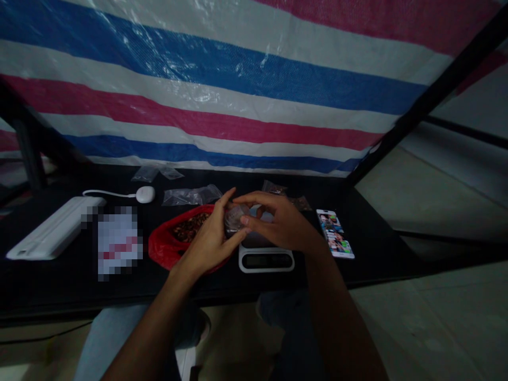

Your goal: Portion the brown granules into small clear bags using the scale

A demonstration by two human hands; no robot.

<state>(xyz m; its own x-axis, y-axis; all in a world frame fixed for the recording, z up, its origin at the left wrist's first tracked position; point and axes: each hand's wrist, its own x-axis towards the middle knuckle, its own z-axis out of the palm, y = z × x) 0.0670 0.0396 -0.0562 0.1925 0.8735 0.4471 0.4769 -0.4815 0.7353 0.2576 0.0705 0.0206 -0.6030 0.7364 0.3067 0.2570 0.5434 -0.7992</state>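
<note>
Small translucent plastic item sits between both hands, left grip cupping its left side, right grip pinching its right edge, beside white-rimmed digital scale.

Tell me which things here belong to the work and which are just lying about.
Likely in the work:
- clear plastic, held in both hands
- red bag of brown pieces
- scale
- clear bags

Probably lying about:
- phone
- white bar
- white puck with cable

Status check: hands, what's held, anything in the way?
Left hand and right hand both holding clear plastic item. Scale partly hidden by right hand. Red bag partly covered by left.
</note>
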